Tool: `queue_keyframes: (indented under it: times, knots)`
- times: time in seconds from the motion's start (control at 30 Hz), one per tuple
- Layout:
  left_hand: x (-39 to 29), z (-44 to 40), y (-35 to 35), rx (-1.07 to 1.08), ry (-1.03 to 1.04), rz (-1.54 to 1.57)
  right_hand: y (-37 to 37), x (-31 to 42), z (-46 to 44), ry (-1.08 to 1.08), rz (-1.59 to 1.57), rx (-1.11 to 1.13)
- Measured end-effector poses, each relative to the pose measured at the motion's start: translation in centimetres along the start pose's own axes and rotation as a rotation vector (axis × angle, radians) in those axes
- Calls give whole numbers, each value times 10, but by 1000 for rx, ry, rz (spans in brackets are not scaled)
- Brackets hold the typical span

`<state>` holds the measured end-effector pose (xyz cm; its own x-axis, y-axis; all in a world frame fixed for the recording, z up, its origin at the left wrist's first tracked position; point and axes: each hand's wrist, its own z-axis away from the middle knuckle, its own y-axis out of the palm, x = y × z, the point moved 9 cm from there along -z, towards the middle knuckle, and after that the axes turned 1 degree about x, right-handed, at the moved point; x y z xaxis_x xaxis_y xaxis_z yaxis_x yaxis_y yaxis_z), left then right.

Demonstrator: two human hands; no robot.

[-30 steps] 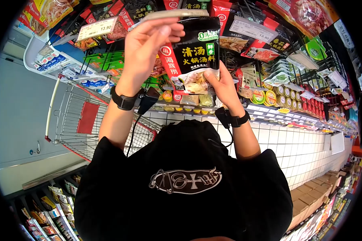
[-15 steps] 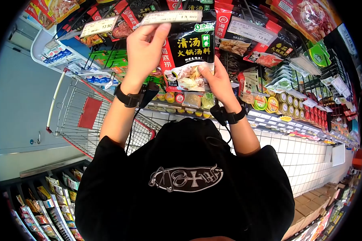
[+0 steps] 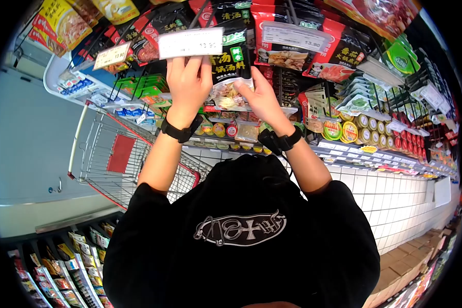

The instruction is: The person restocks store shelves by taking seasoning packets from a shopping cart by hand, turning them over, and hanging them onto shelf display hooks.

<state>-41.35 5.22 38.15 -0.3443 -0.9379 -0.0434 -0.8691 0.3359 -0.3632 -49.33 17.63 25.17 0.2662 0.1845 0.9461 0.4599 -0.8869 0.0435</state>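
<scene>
My right hand (image 3: pixel 264 100) grips a black and red packet of hot pot soup base (image 3: pixel 231 74) by its right edge, thumb across its front. The packet hangs upright before the rack, its top partly behind a white price tag (image 3: pixel 191 43). Over the packet's left side is my left hand (image 3: pixel 189 90), back towards me, fingers stretched upward and slightly apart. Its fingertips pass behind the price tag and are hidden. Similar soup base packets (image 3: pixel 287 56) hang close by on the right.
A shopping cart (image 3: pixel 120 154) stands to the left, below the shelves. Jars and tins (image 3: pixel 362 133) line a shelf at right. Cardboard boxes (image 3: pixel 403 262) lie at lower right, and another rack of packets (image 3: pixel 61 267) is at lower left.
My left hand has turned from holding the price tag's lower edge to reaching up behind it. The tag now faces me more. My right hand still holds the packet, now further left in view.
</scene>
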Motion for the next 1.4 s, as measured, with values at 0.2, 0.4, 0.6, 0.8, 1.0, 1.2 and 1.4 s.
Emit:
queue_keyframes:
  times: [0.2,0.4,0.6,0.8,1.0,1.2,1.4]
  knots:
    - [-12,8,13,50,-60,-93,-9,10,-2,-88,95,13]
    - [-15,19,31,79,-99,-91,-13,21,-4,-76,170,99]
    - [-12,25,40,121,-136,-146,-13,23,-6,-85,194,152]
    - [-8,24,31,38,-49,-135,-2,23,-10,-48,108,215]
    - [-13,12,29,70,-2,-87,1,2,-3,87,43,317]
    - [-8,17,47,134,-25,-54,-5,5,-9,48,106,212]
    - [6,7,73,223,-85,-66,-27,-3,-5,-12,108,92]
